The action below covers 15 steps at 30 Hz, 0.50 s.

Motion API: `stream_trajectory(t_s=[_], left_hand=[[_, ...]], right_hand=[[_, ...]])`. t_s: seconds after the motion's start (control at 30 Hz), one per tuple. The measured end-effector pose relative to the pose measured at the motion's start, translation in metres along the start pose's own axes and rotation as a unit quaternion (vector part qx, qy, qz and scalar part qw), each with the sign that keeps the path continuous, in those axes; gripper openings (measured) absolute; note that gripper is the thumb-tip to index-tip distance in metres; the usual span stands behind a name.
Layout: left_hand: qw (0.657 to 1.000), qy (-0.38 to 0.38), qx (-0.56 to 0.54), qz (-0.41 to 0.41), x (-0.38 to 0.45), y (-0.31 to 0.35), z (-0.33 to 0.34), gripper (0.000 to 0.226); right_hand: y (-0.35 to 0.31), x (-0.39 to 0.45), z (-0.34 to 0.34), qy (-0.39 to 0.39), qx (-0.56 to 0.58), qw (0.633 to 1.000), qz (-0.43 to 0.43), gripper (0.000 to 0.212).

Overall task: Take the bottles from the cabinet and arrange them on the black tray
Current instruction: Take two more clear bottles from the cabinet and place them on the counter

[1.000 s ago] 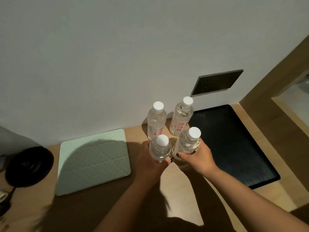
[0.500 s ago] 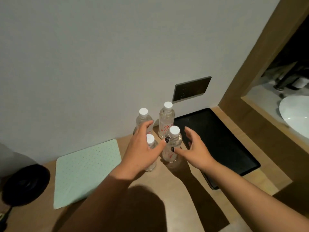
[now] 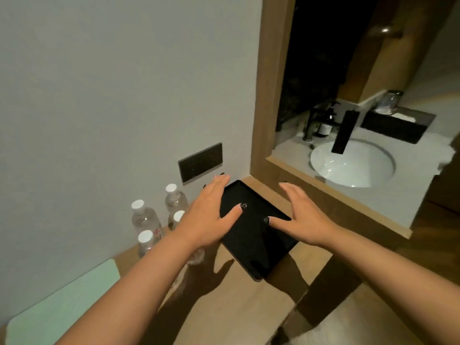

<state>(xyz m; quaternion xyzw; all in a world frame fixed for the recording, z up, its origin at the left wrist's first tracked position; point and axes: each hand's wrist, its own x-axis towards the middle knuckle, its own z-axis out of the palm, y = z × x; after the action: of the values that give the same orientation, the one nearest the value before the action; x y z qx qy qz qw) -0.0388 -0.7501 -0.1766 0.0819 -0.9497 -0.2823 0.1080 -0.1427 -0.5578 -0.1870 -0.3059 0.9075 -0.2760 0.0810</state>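
We had both hands spread over the black tray (image 3: 258, 247). Left hand (image 3: 207, 220) and right hand (image 3: 302, 217): grip open, empty. Four bottles (image 3: 145, 220) stood on the desk (image 3: 231, 310) beside it.

Both hands over black tray (image 3: 251, 235), palms down, fingers straight and spread, nothing held. Left hand (image 3: 207, 217) above tray's left edge, right hand (image 3: 302, 217) above its right edge. Tray lies w/ far corner at counter (image 3: 239, 310) back-right corner. Four water bottles (image 3: 145, 219) upright along back edge by wall, just left of tray. Mint-green mat (image 3: 62, 305) at counter's left.
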Motion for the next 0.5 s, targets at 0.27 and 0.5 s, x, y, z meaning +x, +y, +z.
stream_trajectory(t_s=[0.27,0.5], left_hand=[[0.988,-0.047,0.054,0.137,0.03,0.135,0.041,0.068],[0.969,-0.053,0.078,0.227,0.041,0.28,0.086,0.066]], right_hand=[[0.08,-0.073,-0.117,0.064,-0.088,0.993,0.045,0.091],[0.149,-0.173,-0.228,0.112,-0.152,0.977,0.097,0.095]])
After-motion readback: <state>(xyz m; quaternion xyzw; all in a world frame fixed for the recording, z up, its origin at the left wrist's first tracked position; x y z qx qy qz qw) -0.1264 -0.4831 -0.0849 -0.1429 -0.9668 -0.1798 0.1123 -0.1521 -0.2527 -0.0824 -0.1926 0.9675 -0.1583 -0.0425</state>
